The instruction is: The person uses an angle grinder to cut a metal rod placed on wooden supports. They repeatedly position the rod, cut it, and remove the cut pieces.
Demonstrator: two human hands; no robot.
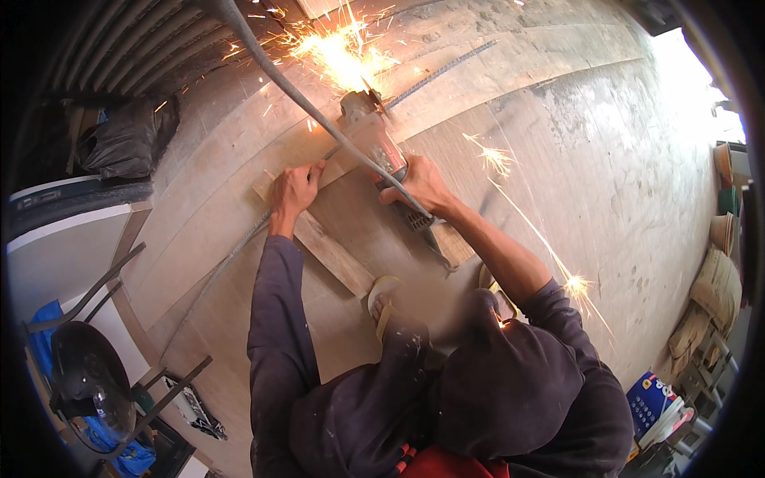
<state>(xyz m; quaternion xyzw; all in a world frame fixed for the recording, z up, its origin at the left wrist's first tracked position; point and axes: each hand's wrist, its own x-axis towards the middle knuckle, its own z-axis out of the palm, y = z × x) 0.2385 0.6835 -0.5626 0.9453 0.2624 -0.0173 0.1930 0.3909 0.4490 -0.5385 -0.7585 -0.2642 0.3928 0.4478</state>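
My right hand [420, 188] is wrapped around the body of a red and grey angle grinder [373, 134]. A steel reinforcing bar [446, 70] runs from the upper right, past the grinder's disc, toward the lower left. Bright sparks [339, 56] burst from where the disc meets the bar and hide the contact point. My left hand [296, 191] is closed on the bar, left of the grinder. Under that hand lies a wooden plank [331, 253] on the floor. A grey cable [295, 92] crosses above the grinder and partly covers it.
Sparks also fly to the right, past my forearm. My sandalled foot [381, 303] is close to the plank. On the left are a black bag [127, 143] and a dark round-seated chair [92, 374]. Pots, sacks [717, 291] and a blue tub [649, 398] line the right side.
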